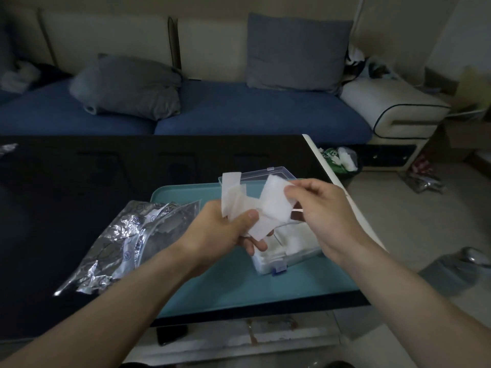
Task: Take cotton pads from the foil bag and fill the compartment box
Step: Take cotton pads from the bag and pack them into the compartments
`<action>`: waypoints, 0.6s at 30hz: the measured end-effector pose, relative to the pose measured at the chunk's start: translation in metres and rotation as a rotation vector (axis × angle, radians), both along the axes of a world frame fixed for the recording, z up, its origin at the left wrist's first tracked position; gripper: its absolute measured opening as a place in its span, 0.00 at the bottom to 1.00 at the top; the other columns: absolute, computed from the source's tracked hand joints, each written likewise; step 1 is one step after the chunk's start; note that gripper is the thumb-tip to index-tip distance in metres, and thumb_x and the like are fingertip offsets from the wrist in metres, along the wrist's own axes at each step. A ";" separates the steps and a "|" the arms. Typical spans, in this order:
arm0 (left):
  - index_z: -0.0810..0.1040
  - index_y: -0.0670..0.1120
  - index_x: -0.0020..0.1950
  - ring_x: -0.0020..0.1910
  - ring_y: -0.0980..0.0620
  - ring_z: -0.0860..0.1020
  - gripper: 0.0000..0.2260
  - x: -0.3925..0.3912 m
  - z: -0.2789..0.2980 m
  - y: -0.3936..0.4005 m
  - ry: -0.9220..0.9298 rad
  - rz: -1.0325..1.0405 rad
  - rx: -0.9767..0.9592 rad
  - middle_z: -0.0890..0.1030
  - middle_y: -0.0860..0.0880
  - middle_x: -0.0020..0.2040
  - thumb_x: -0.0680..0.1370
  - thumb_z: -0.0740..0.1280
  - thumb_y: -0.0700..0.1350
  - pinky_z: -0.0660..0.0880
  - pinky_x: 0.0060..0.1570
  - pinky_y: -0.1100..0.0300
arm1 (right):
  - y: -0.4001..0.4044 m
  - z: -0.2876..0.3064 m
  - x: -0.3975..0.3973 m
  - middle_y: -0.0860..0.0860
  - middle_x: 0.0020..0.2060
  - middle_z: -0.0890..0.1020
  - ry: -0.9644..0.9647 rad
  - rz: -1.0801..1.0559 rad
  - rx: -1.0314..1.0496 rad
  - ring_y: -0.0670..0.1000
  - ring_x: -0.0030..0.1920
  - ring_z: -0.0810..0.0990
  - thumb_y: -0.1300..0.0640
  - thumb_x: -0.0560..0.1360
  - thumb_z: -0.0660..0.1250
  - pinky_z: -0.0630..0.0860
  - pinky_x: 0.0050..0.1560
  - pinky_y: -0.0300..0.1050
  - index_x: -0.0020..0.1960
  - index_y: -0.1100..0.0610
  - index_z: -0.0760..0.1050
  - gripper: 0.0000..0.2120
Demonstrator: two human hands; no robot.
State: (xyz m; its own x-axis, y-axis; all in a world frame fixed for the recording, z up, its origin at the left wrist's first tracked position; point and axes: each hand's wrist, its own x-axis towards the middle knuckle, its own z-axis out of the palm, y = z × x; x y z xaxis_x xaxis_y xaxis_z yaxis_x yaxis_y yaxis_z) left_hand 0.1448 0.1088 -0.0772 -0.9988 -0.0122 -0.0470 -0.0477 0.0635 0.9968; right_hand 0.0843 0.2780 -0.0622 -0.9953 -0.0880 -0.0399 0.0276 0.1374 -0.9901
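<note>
Left hand (pixel 225 229) gripping a fanned bunch of cotton pads (pixel 239 205) above the open compartment box (pixel 281 251) near the surface's right edge, right hand (pixel 316 208) pinching one pad (pixel 273 197) loose for placing, foil bag (pixel 127 240) lying leftward.

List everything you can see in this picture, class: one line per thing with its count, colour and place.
White square cotton pads: several, white, fanned between both hands above the box.
Clear plastic compartment box: one, transparent with blue clasp, lid open, on the tray; white pads inside.
Teal plastic tray: one, teal, on the table.
Silver foil bag: one, silver, lying half on the tray's left edge.
Black table: one, black.
Blue sofa: one, behind the table.
Grey cushions: two, on the sofa.
Left hand: grips the pads.
Right hand: pinches one pad.
</note>
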 end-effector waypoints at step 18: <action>0.79 0.38 0.50 0.46 0.45 0.85 0.07 -0.003 0.009 0.008 -0.073 0.178 0.500 0.86 0.43 0.45 0.81 0.61 0.36 0.83 0.47 0.46 | -0.019 -0.004 0.018 0.51 0.44 0.85 -0.027 -0.051 -0.027 0.46 0.43 0.84 0.59 0.74 0.74 0.76 0.33 0.32 0.50 0.54 0.81 0.06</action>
State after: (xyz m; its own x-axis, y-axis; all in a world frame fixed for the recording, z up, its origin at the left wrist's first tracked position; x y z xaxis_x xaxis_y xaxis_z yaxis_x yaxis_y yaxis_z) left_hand 0.1416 0.1169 -0.0677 -0.9773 -0.1392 -0.1598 -0.0848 -0.4341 0.8969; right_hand 0.1020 0.2586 -0.0661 -0.9971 -0.0390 -0.0649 0.0603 0.1081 -0.9923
